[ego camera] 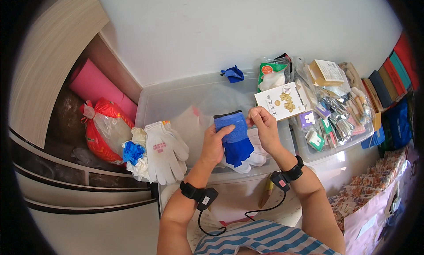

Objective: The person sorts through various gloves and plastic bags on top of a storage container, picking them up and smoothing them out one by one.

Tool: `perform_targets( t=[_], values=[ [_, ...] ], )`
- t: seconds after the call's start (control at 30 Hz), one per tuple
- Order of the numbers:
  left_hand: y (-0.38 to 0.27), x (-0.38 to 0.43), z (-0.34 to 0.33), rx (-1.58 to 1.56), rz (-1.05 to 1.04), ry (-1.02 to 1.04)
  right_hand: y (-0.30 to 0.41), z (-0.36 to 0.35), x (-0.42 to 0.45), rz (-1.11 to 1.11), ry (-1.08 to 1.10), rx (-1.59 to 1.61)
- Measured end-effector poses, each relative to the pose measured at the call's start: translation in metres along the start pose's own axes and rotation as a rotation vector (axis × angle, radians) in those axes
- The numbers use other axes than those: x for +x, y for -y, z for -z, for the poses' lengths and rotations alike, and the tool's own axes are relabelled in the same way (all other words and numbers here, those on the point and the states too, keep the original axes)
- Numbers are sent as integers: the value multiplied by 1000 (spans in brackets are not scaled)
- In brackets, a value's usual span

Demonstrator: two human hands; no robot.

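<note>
A blue work glove point(237, 139), with a lighter knit upper part and a black cuff edge, is gripped by my left hand point(213, 144), the thumb lying across its front. Close to the glove's right edge, my right hand point(265, 127) has its fingers curled in toward the thumb; whether they pinch anything cannot be made out. White gloves point(258, 152) lie beneath the blue one on a translucent plastic bin point(159, 102). More white knit gloves point(167, 152) rest at the bin's left end. Against the wall sits another blue bundle point(234, 75), apparently a glove.
On the right, a second clear bin point(303, 152) is heaped with small packets; a white printed box point(281, 101) leans there. Leftward are blue and white crumpled gloves point(134, 153), a red plastic bag point(107, 130) and a pink roll point(99, 84). A floral fabric item point(367, 182) is at right.
</note>
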State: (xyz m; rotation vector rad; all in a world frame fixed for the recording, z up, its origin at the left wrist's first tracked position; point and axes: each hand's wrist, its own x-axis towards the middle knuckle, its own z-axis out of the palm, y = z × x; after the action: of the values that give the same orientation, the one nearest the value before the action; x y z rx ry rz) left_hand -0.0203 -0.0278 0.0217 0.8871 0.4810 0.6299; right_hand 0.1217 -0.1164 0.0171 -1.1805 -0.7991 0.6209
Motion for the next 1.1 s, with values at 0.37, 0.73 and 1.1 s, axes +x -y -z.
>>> perform_targets(
  t=[0.37, 0.73, 1.1],
  values=[
    [8, 32, -1, -330, 111, -203, -20, 16, 11, -73, 41, -103],
    [12, 48, 15, -535, 204, -343, -17, 10, 114, 114, 209, -668],
    [22, 56, 32, -618, 312, -392, -70, 0, 172, 198, 322, -1437]
  ],
)
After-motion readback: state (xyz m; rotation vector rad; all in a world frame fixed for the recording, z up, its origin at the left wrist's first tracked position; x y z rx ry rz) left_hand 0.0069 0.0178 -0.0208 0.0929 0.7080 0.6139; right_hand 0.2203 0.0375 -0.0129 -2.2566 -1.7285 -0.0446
